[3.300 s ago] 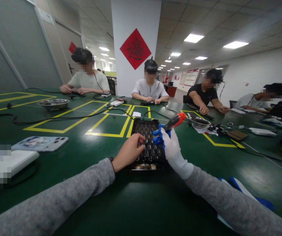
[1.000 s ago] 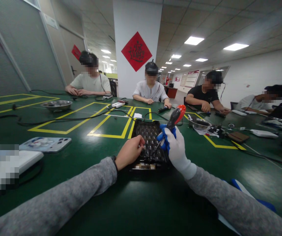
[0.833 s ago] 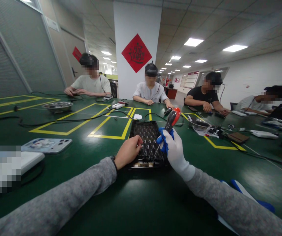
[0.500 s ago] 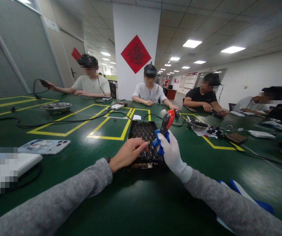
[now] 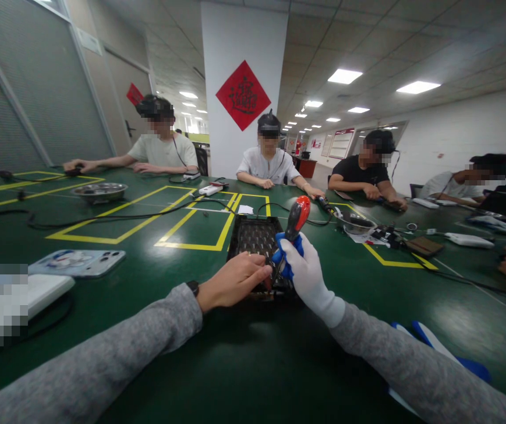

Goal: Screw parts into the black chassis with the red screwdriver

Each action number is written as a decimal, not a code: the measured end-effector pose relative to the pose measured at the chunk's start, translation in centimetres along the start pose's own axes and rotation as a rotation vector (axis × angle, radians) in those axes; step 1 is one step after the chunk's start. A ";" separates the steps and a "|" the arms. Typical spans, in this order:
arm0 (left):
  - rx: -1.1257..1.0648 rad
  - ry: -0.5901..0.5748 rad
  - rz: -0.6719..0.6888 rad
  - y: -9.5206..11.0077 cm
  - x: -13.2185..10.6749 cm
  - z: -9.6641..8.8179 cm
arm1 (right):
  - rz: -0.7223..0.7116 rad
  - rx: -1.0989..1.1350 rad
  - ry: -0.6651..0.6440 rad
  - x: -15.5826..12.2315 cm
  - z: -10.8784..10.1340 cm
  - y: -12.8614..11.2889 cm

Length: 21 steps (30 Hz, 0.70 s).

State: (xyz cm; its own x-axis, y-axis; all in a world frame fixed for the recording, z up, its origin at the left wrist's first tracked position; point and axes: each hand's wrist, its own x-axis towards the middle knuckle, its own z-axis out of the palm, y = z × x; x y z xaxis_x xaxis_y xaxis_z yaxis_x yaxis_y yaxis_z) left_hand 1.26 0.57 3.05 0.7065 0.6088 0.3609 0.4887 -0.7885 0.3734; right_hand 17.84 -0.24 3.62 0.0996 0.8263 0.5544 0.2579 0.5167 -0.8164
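A black rectangular tray-like casing (image 5: 257, 221) with a patterned inside lies on the green table straight in front of me. My left hand (image 5: 237, 278), bare, rests over its near left part with fingers curled in close to the right hand. Whether the fingertips pinch anything is hidden. In a white glove with blue fingers, my right hand (image 5: 308, 277) is closed around a screwdriver (image 5: 298, 215) with a red and black handle. The handle points up, and the shaft slants down into the casing near my left fingertips; its tip is hard to make out.
A phone (image 5: 79, 262) and a white device (image 5: 36, 291) lie to the left. Farther off are a metal bowl (image 5: 99, 192), black cables and yellow tape outlines. Another bowl (image 5: 354, 224) stands right. A spare glove (image 5: 451, 347) lies by my right forearm. Several co-workers sit around the table.
My left hand has slid slightly right and down, nearer the screwdriver's shaft. The casing has shifted a little. At the far left, a co-worker's hand has come down to the table.
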 end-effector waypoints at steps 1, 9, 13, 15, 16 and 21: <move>0.009 -0.008 0.001 0.0 0.0 0.0 | 0.005 0.006 -0.003 0.0 0.0 0.0; -0.009 -0.019 -0.016 0.1 0.0 0.0 | 0.033 0.075 0.033 0.0 0.1 0.0; -0.091 0.039 -0.054 0.0 0.2 0.1 | 0.090 0.160 0.033 0.0 0.1 0.1; -0.146 0.070 -0.114 -0.2 0.5 0.2 | 0.109 0.190 0.034 -0.1 0.1 0.3; -0.173 0.069 -0.135 -0.3 0.8 0.2 | 0.117 0.201 0.034 -0.1 0.2 0.3; -0.237 0.013 -0.091 -0.7 2.0 -0.1 | 0.155 0.323 -0.014 0.2 0.2 0.2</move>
State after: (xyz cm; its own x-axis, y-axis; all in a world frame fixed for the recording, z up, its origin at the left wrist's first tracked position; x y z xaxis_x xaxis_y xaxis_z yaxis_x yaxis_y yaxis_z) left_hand 2.30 2.33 3.55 0.6577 0.6786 0.3272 0.4150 -0.6888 0.5944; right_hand 17.70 0.04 3.56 0.0995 0.9022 0.4198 -0.0768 0.4275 -0.9007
